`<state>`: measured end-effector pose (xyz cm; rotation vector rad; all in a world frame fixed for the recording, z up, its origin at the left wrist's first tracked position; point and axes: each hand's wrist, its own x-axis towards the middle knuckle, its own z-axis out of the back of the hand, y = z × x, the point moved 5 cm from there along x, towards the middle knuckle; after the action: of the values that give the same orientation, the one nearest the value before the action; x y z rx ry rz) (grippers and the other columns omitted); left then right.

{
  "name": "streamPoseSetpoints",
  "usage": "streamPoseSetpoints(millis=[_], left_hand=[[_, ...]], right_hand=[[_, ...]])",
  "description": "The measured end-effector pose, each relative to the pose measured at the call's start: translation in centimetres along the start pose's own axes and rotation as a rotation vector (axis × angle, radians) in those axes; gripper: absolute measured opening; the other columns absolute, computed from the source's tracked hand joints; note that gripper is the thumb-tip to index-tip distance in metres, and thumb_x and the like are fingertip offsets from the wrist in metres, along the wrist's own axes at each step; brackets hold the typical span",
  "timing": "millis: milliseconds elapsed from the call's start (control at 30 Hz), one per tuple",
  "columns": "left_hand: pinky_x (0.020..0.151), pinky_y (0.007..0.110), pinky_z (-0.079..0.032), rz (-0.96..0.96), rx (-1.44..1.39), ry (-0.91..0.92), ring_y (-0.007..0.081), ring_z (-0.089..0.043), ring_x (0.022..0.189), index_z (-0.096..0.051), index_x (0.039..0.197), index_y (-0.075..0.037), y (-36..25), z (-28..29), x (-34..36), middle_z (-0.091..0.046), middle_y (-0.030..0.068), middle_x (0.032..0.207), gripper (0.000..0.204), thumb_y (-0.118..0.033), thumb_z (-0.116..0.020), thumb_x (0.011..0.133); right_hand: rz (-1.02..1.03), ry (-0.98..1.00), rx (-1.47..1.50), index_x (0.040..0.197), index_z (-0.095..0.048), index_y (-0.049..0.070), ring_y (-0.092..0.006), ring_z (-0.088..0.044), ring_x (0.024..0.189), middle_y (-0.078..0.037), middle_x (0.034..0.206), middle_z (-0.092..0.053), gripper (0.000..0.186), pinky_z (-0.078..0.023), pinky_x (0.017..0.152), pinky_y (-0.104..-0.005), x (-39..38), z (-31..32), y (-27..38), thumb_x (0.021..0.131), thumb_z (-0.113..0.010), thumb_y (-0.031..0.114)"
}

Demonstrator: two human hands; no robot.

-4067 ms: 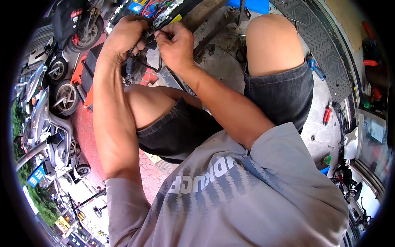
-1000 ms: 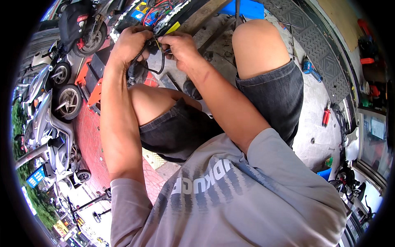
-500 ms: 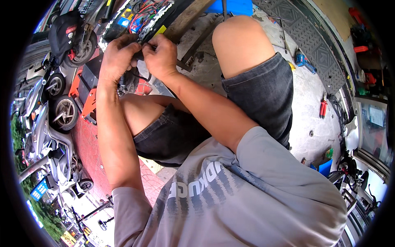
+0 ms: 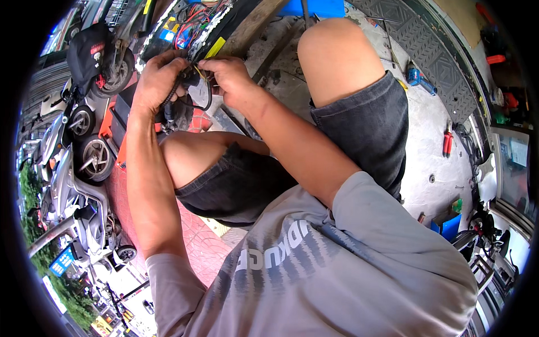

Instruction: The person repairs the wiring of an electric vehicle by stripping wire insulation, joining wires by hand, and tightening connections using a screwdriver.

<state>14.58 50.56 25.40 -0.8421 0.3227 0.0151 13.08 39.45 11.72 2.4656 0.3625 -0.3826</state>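
My left hand [image 4: 157, 81] is closed around a black cable [image 4: 209, 100], its fingers bent and partly hiding it. A thin yellow wire [image 4: 200, 73] shows between my two hands. On the right of it, my right hand [image 4: 231, 77] pinches at the wire's end with thumb and forefinger; its other fingers are curled. Just beyond them is an open black housing with a white ragged edge [image 4: 147, 48], full of tangled red and blue wires [image 4: 193, 22]. A yellow strip [image 4: 215, 48] lies along its dark side. The cable loops down below my right hand.
A wooden beam [image 4: 252, 25] and a blue panel [image 4: 317, 8] are at the far side. On the floor to the right lie a blue power tool [image 4: 420, 82] and red-handled pliers [image 4: 447, 143]. Parked scooters [image 4: 78, 185] line the left, beside red paving [image 4: 128, 196].
My right hand has opened a little and drawn to the right of my left hand. The yellow wire and the cable loop now show between them. The view has shifted slightly.
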Motion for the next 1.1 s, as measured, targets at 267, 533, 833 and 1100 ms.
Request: streamPoseSetpoints(millis=[267,533,833,1100], left_hand=[[0.065,0.024,-0.050,-0.028,0.283,-0.049,0.0113,-0.064,0.068,-0.072,0.124,-0.001,0.3,0.4,1.8,-0.073,0.0040,0.087,0.029,-0.015,-0.060,0.102],[0.093,0.030,-0.050,-0.435,0.412,-0.204,0.0188,-0.068,0.101,-0.074,0.115,0.001,0.0,0.6,1.5,-0.072,0.0103,0.105,0.023,-0.009,-0.063,0.097],[0.091,0.037,-0.052,-0.445,0.434,-0.172,0.0305,-0.070,0.100,-0.075,0.112,-0.004,0.3,1.1,2.8,-0.071,0.0152,0.108,0.025,-0.015,-0.060,0.095],[0.092,0.035,-0.050,-0.371,0.278,-0.107,0.0252,-0.068,0.096,-0.071,0.111,0.000,2.3,1.2,5.0,-0.071,0.0141,0.103,0.025,-0.012,-0.058,0.094]], right_hand=[[-0.322,-0.026,0.060,0.084,-0.070,0.013,-0.0103,-0.051,0.057,0.001,0.075,-0.065,0.008,-0.039,0.050,-0.0287,0.5,0.6,0.4,0.089,-0.073,0.017],[-0.144,-0.015,0.091,0.095,-0.075,0.008,-0.0099,-0.057,0.065,-0.001,0.084,-0.069,0.007,-0.043,0.055,-0.0255,0.0,0.7,-0.1,0.089,-0.071,0.009],[0.080,0.034,-0.065,0.099,-0.075,0.006,-0.0100,-0.060,0.064,-0.002,0.086,-0.071,0.010,-0.045,0.055,-0.0262,-0.3,0.5,0.7,0.089,-0.073,0.009],[-0.018,0.053,0.166,0.095,-0.071,0.004,-0.0137,-0.066,0.074,-0.004,0.087,-0.070,0.004,-0.052,0.065,-0.0284,-0.4,-0.6,0.1,0.092,-0.069,0.003]])
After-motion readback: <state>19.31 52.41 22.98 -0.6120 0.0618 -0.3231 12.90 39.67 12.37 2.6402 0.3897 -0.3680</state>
